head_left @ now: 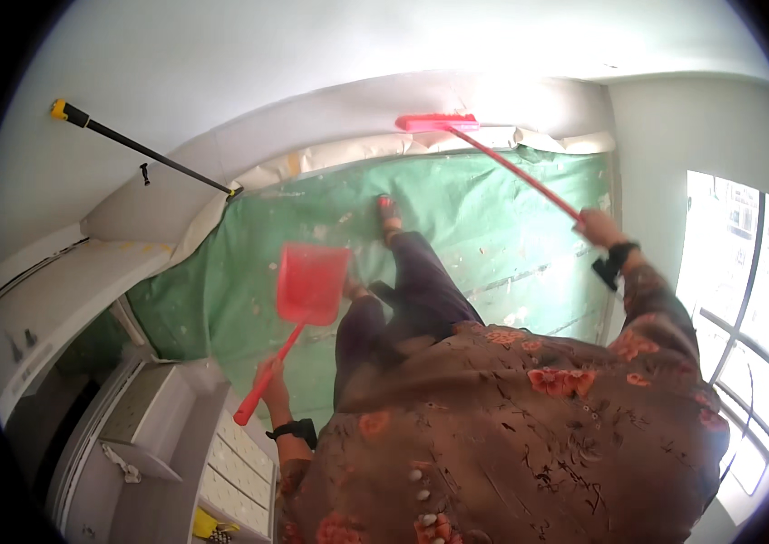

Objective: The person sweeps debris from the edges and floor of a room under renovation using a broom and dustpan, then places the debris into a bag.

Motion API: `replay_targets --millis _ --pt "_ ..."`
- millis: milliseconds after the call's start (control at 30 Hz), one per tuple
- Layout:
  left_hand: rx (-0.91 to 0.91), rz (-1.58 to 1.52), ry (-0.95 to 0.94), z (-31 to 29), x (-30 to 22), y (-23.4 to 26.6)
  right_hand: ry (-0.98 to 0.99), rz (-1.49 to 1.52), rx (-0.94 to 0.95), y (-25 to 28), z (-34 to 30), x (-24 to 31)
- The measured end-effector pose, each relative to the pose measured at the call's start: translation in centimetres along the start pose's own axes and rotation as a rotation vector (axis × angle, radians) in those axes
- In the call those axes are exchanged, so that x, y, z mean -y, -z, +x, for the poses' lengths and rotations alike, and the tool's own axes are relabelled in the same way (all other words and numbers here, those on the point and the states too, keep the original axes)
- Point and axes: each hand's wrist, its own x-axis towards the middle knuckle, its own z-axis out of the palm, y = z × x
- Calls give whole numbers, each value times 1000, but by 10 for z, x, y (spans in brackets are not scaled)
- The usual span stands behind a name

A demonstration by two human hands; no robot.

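My left hand [268, 379] is closed round the handle of a red dustpan [312, 283], whose pan is raised in front of my legs. With my arm stretched out to the right, my right hand [598, 228] grips the red stick of a broom [516, 172]. The broom's pink-red head [437, 121] is up by the pale lower wall, beyond the far edge of the green floor covering. I cannot tell whether its bristles touch the wall. Dark bands sit on both my wrists.
Green sheeting [312, 204] with pale specks covers the floor, its far edge lined by cream material [357, 152]. A black pole with yellow ends [149, 150] leans at the left wall. Shelving with drawers [239, 471] stands at lower left, and a bright window [720, 254] is at right.
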Motion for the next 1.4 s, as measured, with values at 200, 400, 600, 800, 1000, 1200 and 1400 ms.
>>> replay_targets --millis 200,400,600,800,1000,1200,1400 --pt "85 38 -211 6 6 13 -89 389 -97 -157 -90 89" --pt "201 169 -267 -2 -3 29 -402 587 -40 -235 -73 162" --pt "207 220 -233 -10 -11 31 -204 730 -201 -193 -83 160" --pt "182 242 -224 -14 -22 0 -204 1546 280 -123 -71 116" --pt "117 247 -245 -26 -62 -68 265 1012 29 -122 37 87" --pt "97 310 -219 -42 -123 -162 255 791 -39 -131 166 28" --pt "119 300 -213 -41 -185 -238 350 523 -127 -180 200 -87"
